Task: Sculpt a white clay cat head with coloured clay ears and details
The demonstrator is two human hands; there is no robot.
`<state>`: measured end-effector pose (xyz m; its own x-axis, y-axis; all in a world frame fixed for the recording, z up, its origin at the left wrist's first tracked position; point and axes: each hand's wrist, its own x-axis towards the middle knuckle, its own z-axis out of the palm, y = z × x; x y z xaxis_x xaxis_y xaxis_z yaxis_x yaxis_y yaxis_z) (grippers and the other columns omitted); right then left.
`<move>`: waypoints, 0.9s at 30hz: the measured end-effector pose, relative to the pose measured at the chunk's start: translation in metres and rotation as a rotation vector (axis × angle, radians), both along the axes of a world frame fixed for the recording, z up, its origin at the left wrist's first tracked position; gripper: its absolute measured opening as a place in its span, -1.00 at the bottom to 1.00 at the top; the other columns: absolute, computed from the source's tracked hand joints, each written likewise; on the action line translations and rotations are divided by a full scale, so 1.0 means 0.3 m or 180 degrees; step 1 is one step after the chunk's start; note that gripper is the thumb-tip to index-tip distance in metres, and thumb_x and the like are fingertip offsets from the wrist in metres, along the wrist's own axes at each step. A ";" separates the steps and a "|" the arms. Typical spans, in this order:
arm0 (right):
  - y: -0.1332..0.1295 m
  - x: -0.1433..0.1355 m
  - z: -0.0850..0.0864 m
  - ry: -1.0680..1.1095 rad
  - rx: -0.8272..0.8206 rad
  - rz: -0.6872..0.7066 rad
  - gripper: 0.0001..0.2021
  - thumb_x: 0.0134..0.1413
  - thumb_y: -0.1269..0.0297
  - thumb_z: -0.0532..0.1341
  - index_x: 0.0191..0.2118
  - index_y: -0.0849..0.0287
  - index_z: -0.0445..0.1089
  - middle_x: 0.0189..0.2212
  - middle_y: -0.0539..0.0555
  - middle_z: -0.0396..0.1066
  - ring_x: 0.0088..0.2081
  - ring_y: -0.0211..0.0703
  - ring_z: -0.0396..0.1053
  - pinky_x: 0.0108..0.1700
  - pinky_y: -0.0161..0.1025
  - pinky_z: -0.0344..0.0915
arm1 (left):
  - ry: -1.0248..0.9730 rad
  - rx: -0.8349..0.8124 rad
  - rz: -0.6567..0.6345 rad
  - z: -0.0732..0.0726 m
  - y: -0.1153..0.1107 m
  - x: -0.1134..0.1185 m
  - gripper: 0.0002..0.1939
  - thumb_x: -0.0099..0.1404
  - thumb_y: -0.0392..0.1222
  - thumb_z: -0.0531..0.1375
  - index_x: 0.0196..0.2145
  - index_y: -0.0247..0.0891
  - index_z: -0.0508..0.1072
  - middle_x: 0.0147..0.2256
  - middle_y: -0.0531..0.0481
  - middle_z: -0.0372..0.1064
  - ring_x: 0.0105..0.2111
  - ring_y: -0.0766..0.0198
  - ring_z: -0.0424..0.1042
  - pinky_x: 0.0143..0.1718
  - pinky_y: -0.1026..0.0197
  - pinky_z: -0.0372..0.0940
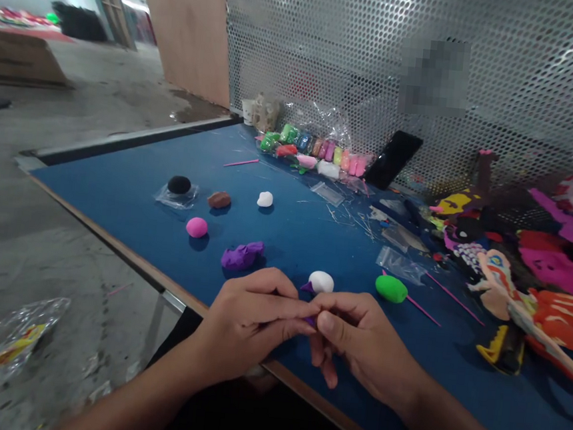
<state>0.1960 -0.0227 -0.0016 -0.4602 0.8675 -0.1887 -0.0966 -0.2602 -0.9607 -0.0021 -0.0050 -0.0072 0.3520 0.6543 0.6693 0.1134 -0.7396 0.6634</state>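
Far left, a plastic bag (17, 345) lies on the floor (105, 333). On the desk (131, 208), the black ball (179, 185) sits on clear wrap (187, 200); condition: rounded. Next come the pink ball (197, 227), smooth, and the brown lump (219, 200), less regular. The purple lump (243, 256) is creased and unshaped. The white lump (265, 199) is small and uneven. Behind these lie a pink stick (241, 163) and, farther right, wrapped coloured blocks (322, 148).

Left hand (252, 312): grip together at the fingertips, clamped on the purple bit (310, 321), which is mostly covered. The bit is at the near side of the desk, between the two hands. Its exact form cannot be told. Just beyond the fingers lies the white egg (323, 282), smooth, with a purple point (307, 286) against its left side; whether this is fixed cannot be told. Right hand (356, 335): thumb and forefinger together, clamped on the same bit.

Right of the hands, the green egg (391, 288) is smooth, with a stick (423, 309) extending beyond it. At far right are a cutter (502, 351) and formed figures (557, 265).

Progress, as judged: early. The main rounded bodies are formed; the purple bit is being worked, and the lumps are without detail.
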 end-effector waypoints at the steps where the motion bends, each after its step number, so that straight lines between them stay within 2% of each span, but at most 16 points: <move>1: -0.001 0.002 0.000 -0.0058 0.0026 -0.0006 -0.73 0.13 0.08 0.34 -0.30 0.23 0.51 -0.61 -0.02 0.44 -0.67 -0.34 0.34 -0.65 -0.41 0.28 | 0.0047 0.0036 0.0047 -0.001 0.000 0.003 -0.75 0.27 -0.32 0.31 -0.11 -0.11 0.63 -0.38 0.01 0.44 -0.41 0.38 0.44 -0.42 0.37 0.36; 11: 0.003 -0.007 0.030 -0.0402 0.0102 -0.0168 -0.75 0.14 0.09 0.33 -0.34 0.20 0.49 -0.64 -0.09 0.39 -0.70 -0.39 0.29 -0.65 -0.44 0.24 | 0.0239 -0.0100 -0.0056 0.001 0.000 -0.011 -0.62 0.26 -0.36 0.30 0.03 -0.11 0.54 -0.30 0.04 0.41 -0.34 0.42 0.44 -0.33 0.39 0.36; 19: 0.001 -0.009 0.028 -0.0434 0.0035 -0.0182 -0.66 0.10 0.03 0.34 -0.47 0.23 0.44 -0.68 -0.07 0.37 -0.72 -0.39 0.27 -0.68 -0.44 0.20 | 0.0278 -0.0055 0.0177 -0.010 0.004 0.002 -0.73 0.27 -0.31 0.31 -0.07 -0.12 0.60 -0.36 0.05 0.42 -0.41 0.40 0.44 -0.41 0.37 0.34; 23: 0.000 -0.006 0.012 -0.0189 -0.0055 -0.0241 -0.55 0.17 -0.08 0.25 -0.48 0.25 0.44 -0.67 -0.02 0.37 -0.70 -0.36 0.29 -0.68 -0.42 0.25 | 0.0185 0.0004 0.0330 -0.006 0.001 0.000 -0.79 0.26 -0.33 0.31 -0.14 -0.16 0.62 -0.37 0.04 0.45 -0.42 0.40 0.44 -0.42 0.37 0.35; 27: -0.002 -0.004 0.008 -0.0128 -0.0022 -0.0195 -0.63 0.19 0.01 0.27 -0.45 0.24 0.45 -0.64 -0.02 0.37 -0.67 -0.36 0.30 -0.66 -0.43 0.27 | 0.0095 -0.0011 0.0375 -0.005 0.004 0.000 -0.79 0.24 -0.33 0.33 -0.17 -0.16 0.63 -0.39 0.05 0.45 -0.46 0.42 0.44 -0.44 0.39 0.35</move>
<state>0.1948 -0.0233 0.0008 -0.3983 0.8924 -0.2122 -0.0738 -0.2618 -0.9623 -0.0023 -0.0040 -0.0086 0.2922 0.6946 0.6573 0.2191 -0.7177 0.6610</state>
